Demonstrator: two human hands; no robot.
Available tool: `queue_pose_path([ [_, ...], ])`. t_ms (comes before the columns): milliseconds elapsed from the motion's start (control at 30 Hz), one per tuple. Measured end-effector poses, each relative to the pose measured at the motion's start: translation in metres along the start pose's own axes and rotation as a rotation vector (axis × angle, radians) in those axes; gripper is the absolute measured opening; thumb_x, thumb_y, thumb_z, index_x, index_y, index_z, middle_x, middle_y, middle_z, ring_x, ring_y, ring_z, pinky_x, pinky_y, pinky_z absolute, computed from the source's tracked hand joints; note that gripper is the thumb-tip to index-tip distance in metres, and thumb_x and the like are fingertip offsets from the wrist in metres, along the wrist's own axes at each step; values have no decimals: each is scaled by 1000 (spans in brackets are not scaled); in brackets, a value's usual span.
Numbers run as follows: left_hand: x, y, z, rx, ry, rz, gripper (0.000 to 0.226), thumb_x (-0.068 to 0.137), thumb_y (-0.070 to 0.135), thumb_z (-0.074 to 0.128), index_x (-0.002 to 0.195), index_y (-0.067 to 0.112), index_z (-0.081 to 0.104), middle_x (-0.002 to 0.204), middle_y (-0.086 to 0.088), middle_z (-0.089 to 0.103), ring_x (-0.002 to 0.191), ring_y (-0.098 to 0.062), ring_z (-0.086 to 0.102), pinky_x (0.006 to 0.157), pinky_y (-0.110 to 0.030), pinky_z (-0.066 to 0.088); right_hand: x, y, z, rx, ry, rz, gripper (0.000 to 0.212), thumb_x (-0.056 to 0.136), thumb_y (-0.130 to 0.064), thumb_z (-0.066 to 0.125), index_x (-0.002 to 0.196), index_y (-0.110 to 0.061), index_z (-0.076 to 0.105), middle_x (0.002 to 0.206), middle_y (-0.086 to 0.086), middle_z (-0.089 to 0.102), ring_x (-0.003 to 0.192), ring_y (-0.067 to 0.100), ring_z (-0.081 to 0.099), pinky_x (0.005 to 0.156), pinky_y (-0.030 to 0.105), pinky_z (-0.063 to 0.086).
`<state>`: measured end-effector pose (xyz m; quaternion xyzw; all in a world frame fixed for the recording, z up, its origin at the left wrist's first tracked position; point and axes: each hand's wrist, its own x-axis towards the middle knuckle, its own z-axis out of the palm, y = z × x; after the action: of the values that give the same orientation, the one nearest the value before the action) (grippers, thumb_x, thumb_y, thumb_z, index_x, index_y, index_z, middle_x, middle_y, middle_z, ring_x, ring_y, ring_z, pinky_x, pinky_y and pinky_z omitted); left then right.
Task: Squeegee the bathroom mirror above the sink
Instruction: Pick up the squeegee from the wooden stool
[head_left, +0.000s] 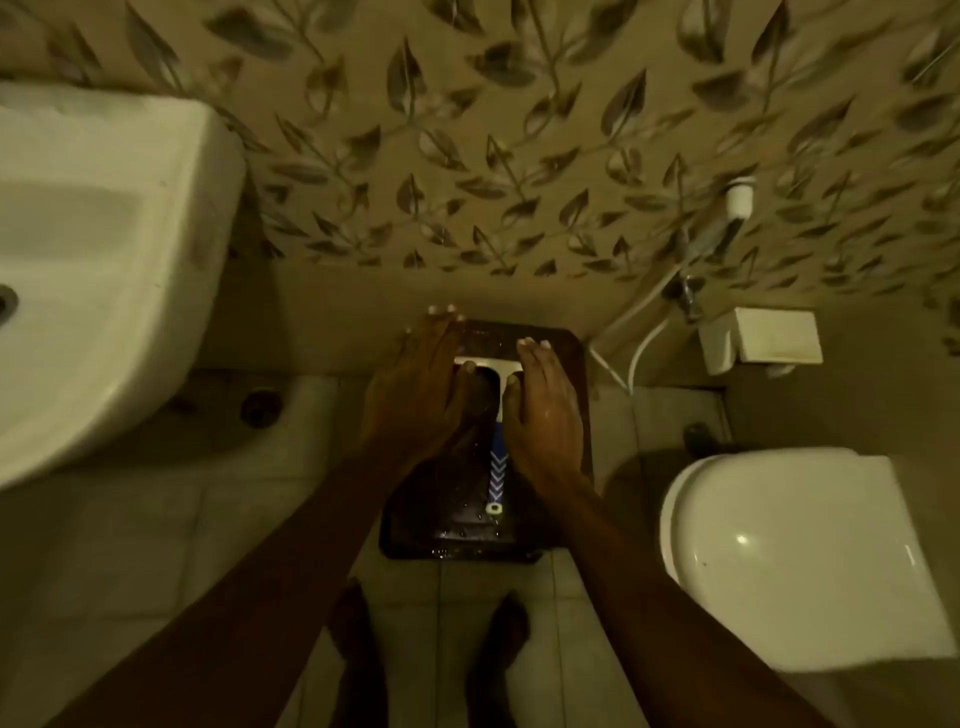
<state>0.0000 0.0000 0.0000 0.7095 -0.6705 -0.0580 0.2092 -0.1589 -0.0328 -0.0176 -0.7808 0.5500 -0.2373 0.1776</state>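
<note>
A squeegee with a white T-shaped head and a blue-and-white chevron handle lies on a dark, wet rectangular tray on the floor by the wall. My left hand is stretched flat over the tray, left of the squeegee's head, with its thumb by the blade. My right hand lies flat on the other side, its thumb against the white neck. Neither hand's fingers are wrapped around the handle. The mirror is out of view.
A white sink basin juts out at the left. At the right is a white toilet with its lid shut, with a spray hose and a white box on the leaf-patterned wall. My bare feet stand on pale floor tiles.
</note>
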Motion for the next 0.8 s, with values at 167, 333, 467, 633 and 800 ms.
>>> queue_pose_path([
  [167,-11,-18,67,-33,-99,-69,53,99,37,27,145,10,31,153,-7,32,144,-19,20,114,-35,14,-4,39,54,-22,-137,148,48,97,-29,40,141,-10,45,147,6,46,138,19,39,112,38,36],
  [333,-17,-28,107,-114,-134,-101,55,98,37,25,145,9,31,154,-8,31,145,-20,18,116,-36,13,-8,62,92,-12,-208,362,47,93,-44,46,130,-14,51,121,6,62,107,24,61,89,41,52],
  [467,-21,-28,115,-105,-158,-83,52,99,36,28,144,11,32,153,-6,32,145,-16,16,115,-32,9,-1,63,104,201,-335,610,43,96,-42,49,116,-6,60,102,13,69,90,28,68,79,41,56],
  [633,-17,-13,84,-147,-121,-105,49,99,34,30,143,12,35,151,-6,36,144,-15,20,115,-31,10,2,44,75,365,-225,686,26,97,-30,54,100,-5,63,83,5,66,71,17,63,59,24,47],
  [800,-22,17,33,-175,-66,-116,49,98,34,31,139,11,42,145,-7,45,139,-19,32,115,-36,21,2,13,15,465,-114,659,21,95,-27,58,92,-8,64,71,-5,59,63,7,56,55,21,40],
])
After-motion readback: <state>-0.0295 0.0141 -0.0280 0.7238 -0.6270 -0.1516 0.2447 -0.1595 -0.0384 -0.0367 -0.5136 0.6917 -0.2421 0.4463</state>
